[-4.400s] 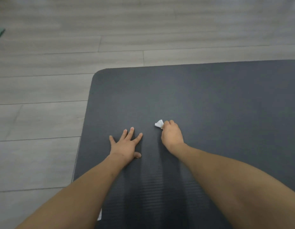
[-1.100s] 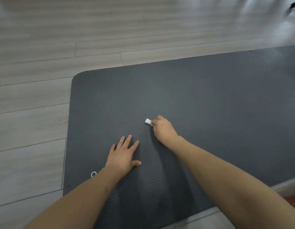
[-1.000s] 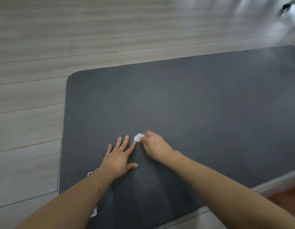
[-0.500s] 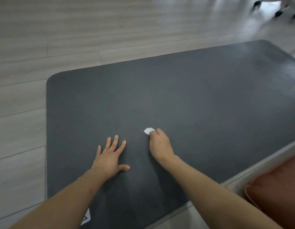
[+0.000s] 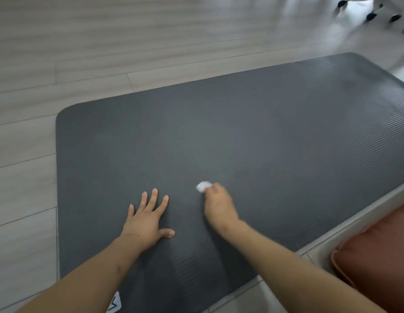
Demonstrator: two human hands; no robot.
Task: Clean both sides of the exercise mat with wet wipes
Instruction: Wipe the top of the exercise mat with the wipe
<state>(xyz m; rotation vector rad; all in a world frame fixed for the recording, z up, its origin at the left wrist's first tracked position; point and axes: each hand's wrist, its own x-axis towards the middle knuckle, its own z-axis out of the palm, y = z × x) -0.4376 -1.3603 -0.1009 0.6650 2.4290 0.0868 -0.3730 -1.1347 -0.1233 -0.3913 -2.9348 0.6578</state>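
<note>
From the head view we note the dark mat (image 5: pixel 241 136) lying flat on the floor (image 5: pixel 60 53). Our left hand (image 5: pixel 146 220) presses flat on its near part, fingers spread. Our right hand (image 5: pixel 219 206), just beside, grips a small white wipe (image 5: pixel 203 185) against the mat.

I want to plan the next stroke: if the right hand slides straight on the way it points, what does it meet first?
Probably nothing: ahead of the right hand and its wet wipe lies only bare exercise mat, then its far edge and the wooden floor.

Grey plank floor (image 5: pixel 60 53) carries dark exercise mat (image 5: pixel 264 132)
</note>
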